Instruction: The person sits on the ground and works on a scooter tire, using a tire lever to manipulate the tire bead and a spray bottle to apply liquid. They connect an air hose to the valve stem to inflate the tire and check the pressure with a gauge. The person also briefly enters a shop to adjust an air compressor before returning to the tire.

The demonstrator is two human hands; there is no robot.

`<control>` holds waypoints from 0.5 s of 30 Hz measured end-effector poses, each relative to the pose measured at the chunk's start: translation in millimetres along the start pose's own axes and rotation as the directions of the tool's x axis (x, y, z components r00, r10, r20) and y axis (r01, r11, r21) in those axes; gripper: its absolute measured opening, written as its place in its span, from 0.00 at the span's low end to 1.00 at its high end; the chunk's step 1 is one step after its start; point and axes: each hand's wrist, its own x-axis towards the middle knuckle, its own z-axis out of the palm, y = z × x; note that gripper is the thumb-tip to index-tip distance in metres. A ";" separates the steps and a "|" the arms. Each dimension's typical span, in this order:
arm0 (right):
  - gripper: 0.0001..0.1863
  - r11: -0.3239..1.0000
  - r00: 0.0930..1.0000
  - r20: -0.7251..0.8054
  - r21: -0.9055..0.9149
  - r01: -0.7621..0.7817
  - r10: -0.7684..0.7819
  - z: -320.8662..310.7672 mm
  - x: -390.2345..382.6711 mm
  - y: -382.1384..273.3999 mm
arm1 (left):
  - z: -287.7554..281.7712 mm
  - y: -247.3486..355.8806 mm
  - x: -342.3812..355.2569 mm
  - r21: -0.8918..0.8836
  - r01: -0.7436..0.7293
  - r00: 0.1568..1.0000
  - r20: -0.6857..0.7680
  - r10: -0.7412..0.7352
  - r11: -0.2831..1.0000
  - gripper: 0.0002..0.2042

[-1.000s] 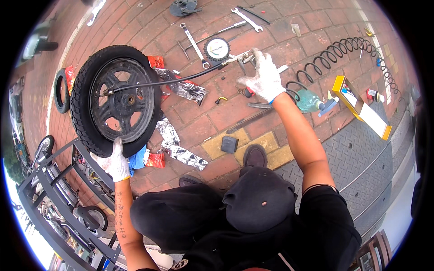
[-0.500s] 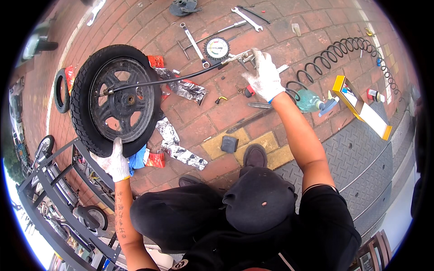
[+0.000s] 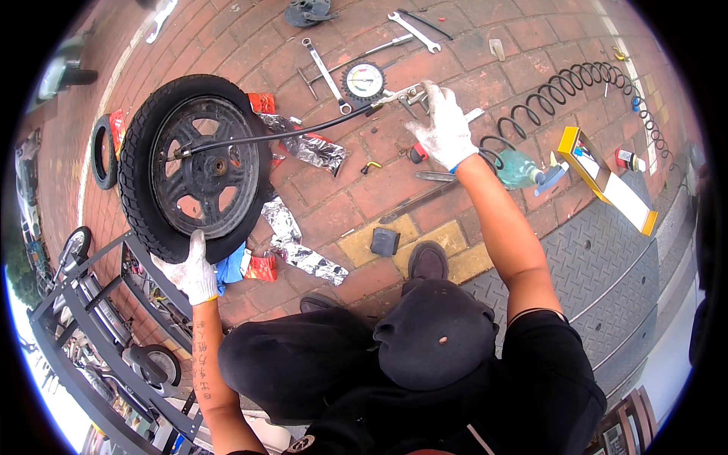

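Observation:
My gloved left hand (image 3: 189, 273) grips the lower edge of a black tyre (image 3: 144, 159) on a dark spoked rim (image 3: 220, 193). A black hose (image 3: 265, 139) crosses the wheel from a fitting near the hub to a metal inflator (image 3: 402, 96) with a round dial gauge (image 3: 364, 80). My gloved right hand (image 3: 447, 125) has its fingers on the inflator's handle, partly hiding it. Beneath that hand lie a red-and-black object (image 3: 418, 153) and metal tools. Crumpled foil packaging (image 3: 303, 254) lies beside the wheel, with a blue cloth (image 3: 230, 269).
Wrenches (image 3: 326, 76), a coiled hose (image 3: 561, 83), a green bottle (image 3: 516, 171), a yellow box (image 3: 584, 159) and a spray can (image 3: 626, 160) lie on brick paving. A metal frame (image 3: 76, 318) with vehicle parts stands lower left; another tyre (image 3: 102, 152) lies left.
My right hand's thumb has drawn inward slightly since a second ago, showing more of the red object beneath. My left hand and the wheel have not visibly moved.

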 end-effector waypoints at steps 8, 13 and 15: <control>0.48 1.000 1.000 -0.006 0.004 0.005 -0.005 -0.6 -0.1 0.8 | 2.0 16.0 -2.5 0.125 -0.005 1.000 -0.013 0.007 0.992 0.50; 0.48 1.000 1.000 -0.004 0.001 -0.007 0.007 -0.5 0.5 -0.4 | 1.1 11.1 -0.9 0.060 -0.014 1.000 0.003 0.013 0.998 0.50; 0.48 1.000 1.000 -0.009 -0.002 -0.001 0.001 0.6 0.5 1.0 | 0.9 11.1 -1.6 0.074 -0.011 1.000 0.006 0.011 0.997 0.50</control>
